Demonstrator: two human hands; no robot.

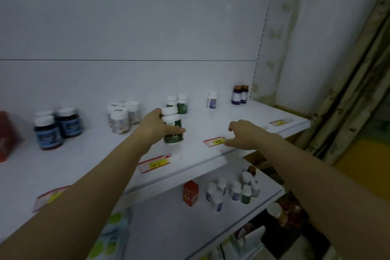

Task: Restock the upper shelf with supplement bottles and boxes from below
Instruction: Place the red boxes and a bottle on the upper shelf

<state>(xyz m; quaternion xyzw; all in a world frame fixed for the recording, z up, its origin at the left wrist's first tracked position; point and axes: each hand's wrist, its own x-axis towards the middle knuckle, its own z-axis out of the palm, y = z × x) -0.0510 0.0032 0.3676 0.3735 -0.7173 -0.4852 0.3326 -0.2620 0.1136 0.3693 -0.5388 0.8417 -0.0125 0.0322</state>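
Both forearms reach up and forward over the upper shelf (211, 124). The left hand (155, 127) is wrapped around a green bottle (172, 129), thumb across the label and fingers behind the white cap; the bottle stands upright with its base on or just above the shelf surface, which cannot be told. The right hand (242, 133) is spread flat, palm down, holding nothing, fingertips at a red price tag (215, 140) on the shelf's front edge. Bare shelf lies between the two hands and to the right, up to the shelf's far corner. Behind the held bottle stand two matching green bottles (178, 103) against the back panel; to the left are a white bottle cluster (122, 116) and blue bottles (57, 126), to the right a single white bottle (212, 99) and two amber bottles (240, 94). The shelf is smooth white board with a rounded front lip. On the lower shelf (263, 196) stand a red box (190, 193) and a group of small bottles (234, 190), cylindrical with white caps.
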